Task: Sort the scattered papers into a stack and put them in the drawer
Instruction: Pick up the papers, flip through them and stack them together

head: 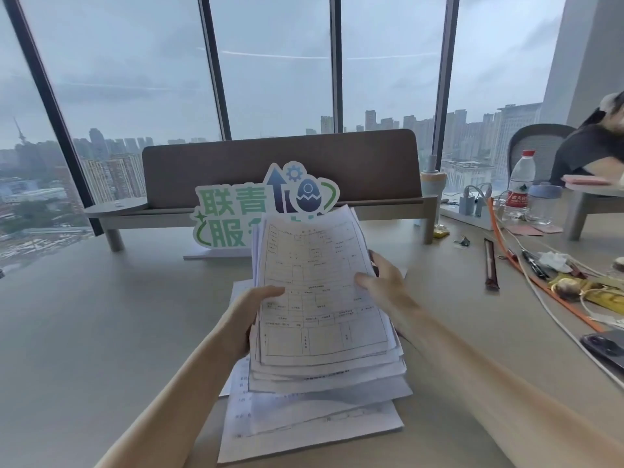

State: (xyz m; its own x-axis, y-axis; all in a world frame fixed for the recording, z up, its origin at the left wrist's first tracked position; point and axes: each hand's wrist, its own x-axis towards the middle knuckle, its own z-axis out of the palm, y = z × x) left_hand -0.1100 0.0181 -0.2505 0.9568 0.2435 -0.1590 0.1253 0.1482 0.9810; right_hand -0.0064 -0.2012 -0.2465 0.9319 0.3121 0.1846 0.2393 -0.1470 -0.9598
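Bare desk (pixel 101 332) to the left; cables (pixel 526 265) and clutter along the right edge. Stack of papers (pixel 320 298) lifted between both hands, left hand (pixel 250 319) and right hand (pixel 381 282) pinching opposite side edges, above loose sheets (pixel 304 423) lying flat on the desk.
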